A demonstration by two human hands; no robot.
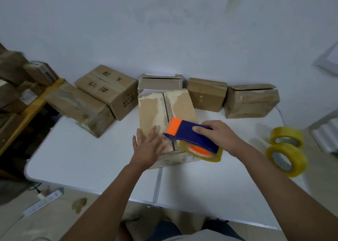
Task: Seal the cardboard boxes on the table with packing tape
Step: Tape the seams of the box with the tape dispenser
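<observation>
A worn cardboard box (155, 109) lies in the middle of the white table (91, 158), its two top flaps closed along a centre seam. My left hand (149, 147) presses flat on the near left flap, fingers straight. My right hand (217, 134) grips a blue and orange tape dispenser (190, 133) loaded with a yellowish tape roll (201, 151). The dispenser sits over the near end of the seam, its orange front pointing away from me.
Several more cardboard boxes line the back of the table: two large ones (108, 89) at the left, three smaller ones (250, 100) toward the right. Two spare tape rolls (285, 156) lie at the right edge. A shelf of boxes (20, 87) stands on the left. A power strip (43, 200) lies on the floor.
</observation>
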